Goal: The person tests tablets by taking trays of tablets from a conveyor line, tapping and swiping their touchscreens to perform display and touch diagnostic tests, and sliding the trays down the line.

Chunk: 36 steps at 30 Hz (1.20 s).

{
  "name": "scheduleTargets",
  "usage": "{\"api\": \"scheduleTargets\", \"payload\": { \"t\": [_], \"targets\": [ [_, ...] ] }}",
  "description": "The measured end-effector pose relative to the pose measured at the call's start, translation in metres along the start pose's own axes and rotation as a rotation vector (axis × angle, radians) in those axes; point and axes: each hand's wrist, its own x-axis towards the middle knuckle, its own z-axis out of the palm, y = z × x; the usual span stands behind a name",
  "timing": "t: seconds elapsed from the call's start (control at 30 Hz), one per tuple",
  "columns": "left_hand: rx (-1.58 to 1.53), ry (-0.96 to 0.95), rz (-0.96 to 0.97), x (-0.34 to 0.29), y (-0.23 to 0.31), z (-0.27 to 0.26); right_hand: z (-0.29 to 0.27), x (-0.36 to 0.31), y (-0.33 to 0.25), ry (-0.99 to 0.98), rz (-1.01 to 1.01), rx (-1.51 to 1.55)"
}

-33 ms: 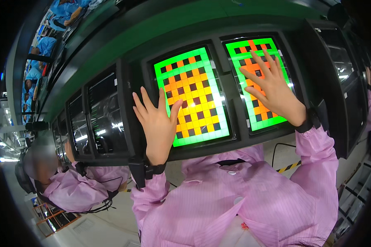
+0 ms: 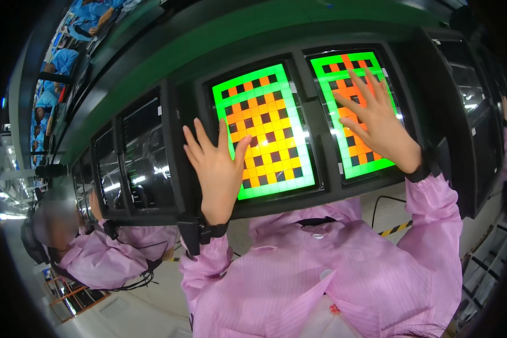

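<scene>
Two lit touchscreens sit side by side in a black frame, each with a green border and a grid of coloured and black squares. On the left screen [image 2: 267,115] the squares are orange to yellow; on the right screen [image 2: 355,160] they are orange-red. My left hand [image 2: 217,169] lies over the left screen's left edge, fingers spread, thumb over the grid. Over the right screen my right hand [image 2: 380,124] is spread with fingers pointing away from me, hiding part of its grid. Both hands hold nothing; whether the fingertips touch the glass I cannot tell.
Dark screens [image 2: 146,152] in a similar black frame stand to the left, and another dark panel [image 2: 459,73] to the right. A person in a pink coat [image 2: 107,256] is at the left. Several people in blue [image 2: 56,67] work at the far left.
My right hand has shifted slightly right and toward me over the right screen. The left hand has barely moved. Both screens show the same patterns.
</scene>
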Motion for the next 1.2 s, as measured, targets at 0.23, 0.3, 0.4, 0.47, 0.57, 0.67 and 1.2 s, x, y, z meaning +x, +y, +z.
{"api": "scheduleTargets", "payload": {
  "t": [0.23, 0.3, 0.4, 0.47, 0.57, 0.67, 1.2],
  "targets": [
    [-0.080, -0.008, 0.181, 0.018, 0.037, 0.018, -0.013, -0.029, 0.037, 0.032, 0.327, -0.156],
    [-0.131, -0.033, 0.271, 0.023, 0.045, 0.018, -0.013, -0.030, 0.035, 0.008, 0.414, -0.166],
    [-0.150, 0.004, 0.232, 0.013, 0.039, 0.008, -0.010, -0.029, 0.012, 0.075, 0.175, -0.026],
    [-0.100, -0.008, 0.098, -0.005, 0.025, -0.004, -0.006, -0.026, -0.008, 0.058, 0.079, 0.027],
    [0.000, -0.049, -0.056, -0.026, 0.016, -0.010, -0.002, -0.024, -0.020, 0.025, 0.012, 0.091],
    [0.059, -0.081, -0.060, -0.030, 0.021, -0.008, -0.003, -0.032, -0.012, 0.041, 0.071, 0.047],
    [0.024, -0.139, -0.104, -0.060, 0.035, -0.019, -0.013, -0.061, -0.032, -0.031, 0.161, 0.106]
  ]
}}
